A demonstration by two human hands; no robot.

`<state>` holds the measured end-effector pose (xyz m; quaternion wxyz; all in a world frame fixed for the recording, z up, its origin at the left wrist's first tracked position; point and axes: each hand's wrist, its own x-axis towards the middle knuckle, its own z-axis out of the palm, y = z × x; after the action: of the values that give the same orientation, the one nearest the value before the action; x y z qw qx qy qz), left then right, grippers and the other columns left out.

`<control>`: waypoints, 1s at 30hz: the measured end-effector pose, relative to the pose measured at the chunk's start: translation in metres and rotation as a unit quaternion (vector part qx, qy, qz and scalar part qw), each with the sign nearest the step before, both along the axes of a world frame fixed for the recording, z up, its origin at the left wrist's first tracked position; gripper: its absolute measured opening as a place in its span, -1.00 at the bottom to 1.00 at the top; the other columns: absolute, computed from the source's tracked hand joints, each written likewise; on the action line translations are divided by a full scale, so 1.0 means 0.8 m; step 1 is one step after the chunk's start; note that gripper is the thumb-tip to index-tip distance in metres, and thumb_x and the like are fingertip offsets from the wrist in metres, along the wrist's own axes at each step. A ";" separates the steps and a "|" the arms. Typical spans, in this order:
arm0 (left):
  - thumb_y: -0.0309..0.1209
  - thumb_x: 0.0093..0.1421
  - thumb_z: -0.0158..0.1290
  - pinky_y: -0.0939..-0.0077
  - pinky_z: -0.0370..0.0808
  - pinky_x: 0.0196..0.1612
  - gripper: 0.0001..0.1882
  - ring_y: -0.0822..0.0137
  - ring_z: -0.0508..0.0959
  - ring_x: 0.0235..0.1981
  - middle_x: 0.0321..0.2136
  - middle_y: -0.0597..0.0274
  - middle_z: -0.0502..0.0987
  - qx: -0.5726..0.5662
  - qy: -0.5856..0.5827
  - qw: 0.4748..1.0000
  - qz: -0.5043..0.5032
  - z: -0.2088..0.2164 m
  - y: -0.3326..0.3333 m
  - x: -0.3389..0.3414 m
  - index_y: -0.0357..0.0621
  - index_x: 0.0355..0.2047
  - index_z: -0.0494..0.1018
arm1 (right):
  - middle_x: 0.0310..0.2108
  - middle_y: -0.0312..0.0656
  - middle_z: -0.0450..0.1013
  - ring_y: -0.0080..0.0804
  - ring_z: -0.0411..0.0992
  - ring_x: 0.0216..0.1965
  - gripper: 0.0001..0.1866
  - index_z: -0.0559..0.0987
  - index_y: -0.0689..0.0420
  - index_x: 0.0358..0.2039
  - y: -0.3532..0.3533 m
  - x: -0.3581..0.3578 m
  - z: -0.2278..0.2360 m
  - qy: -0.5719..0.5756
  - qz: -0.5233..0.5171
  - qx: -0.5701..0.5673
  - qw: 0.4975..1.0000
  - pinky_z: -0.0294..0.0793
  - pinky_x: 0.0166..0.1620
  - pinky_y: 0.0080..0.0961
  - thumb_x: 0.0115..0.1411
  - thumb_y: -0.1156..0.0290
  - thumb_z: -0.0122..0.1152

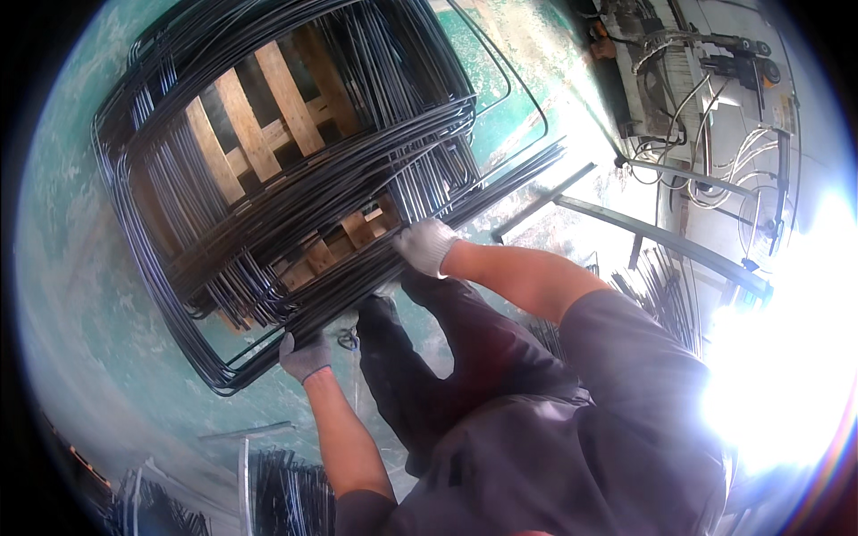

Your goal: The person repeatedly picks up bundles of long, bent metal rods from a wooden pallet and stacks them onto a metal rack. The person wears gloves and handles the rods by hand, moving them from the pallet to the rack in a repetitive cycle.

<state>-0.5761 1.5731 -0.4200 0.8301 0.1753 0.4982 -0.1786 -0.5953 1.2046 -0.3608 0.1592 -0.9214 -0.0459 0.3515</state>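
A bundle of dark metal rods lies slantwise in front of my legs, along the near edge of a stack of bent wire frames. My left hand, in a light knitted glove, is closed around the bundle near its lower left part. Farther right, my gloved right hand grips the same rods from above. The rods run past it to the upper right, where their loose ends show. Both hands' fingertips are partly hidden by the gloves' backs and the rods.
Beneath the frames is a wooden pallet. Several frame corners jut out over the green floor. A metal stand and a machine with cables stand at right. More rods are at lower left.
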 end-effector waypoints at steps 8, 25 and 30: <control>-0.39 0.16 0.10 -0.15 0.32 0.31 -0.46 -0.15 0.45 0.19 0.13 -0.16 0.49 0.016 -0.017 1.000 -0.011 0.046 -0.009 0.013 -0.39 0.14 0.39 | -0.32 0.08 0.60 0.10 0.60 -0.18 -0.76 0.59 0.22 -0.26 -0.002 0.032 0.068 0.065 -0.015 0.031 0.997 0.60 -0.13 -0.12 0.04 0.42 0.22; -0.31 0.17 0.23 0.09 0.39 0.22 -0.64 0.08 0.48 0.01 -0.17 0.07 0.53 -0.052 -0.280 0.959 0.013 0.158 -0.007 0.077 -0.25 -0.10 0.47 | -0.31 0.12 0.60 0.10 0.60 -0.16 -0.68 0.59 0.25 -0.19 0.041 0.055 0.155 -0.005 0.018 0.069 0.997 0.59 -0.11 -0.11 0.05 0.37 0.27; -0.50 0.08 0.26 0.19 0.42 0.11 -0.72 0.23 0.46 -0.17 -0.32 0.21 0.46 -0.056 -0.351 0.933 0.050 0.192 -0.021 0.118 -0.17 -0.21 0.45 | -0.30 0.10 0.61 0.08 0.60 -0.17 -0.65 0.61 0.21 -0.15 0.022 0.073 0.217 -0.069 0.010 0.068 0.995 0.59 -0.09 -0.13 0.04 0.36 0.26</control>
<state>-0.4820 1.5563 -0.2662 0.9684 0.1548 0.1726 -0.0917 -0.5368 1.2226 -0.1869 0.2142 -0.9299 -0.0901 0.2850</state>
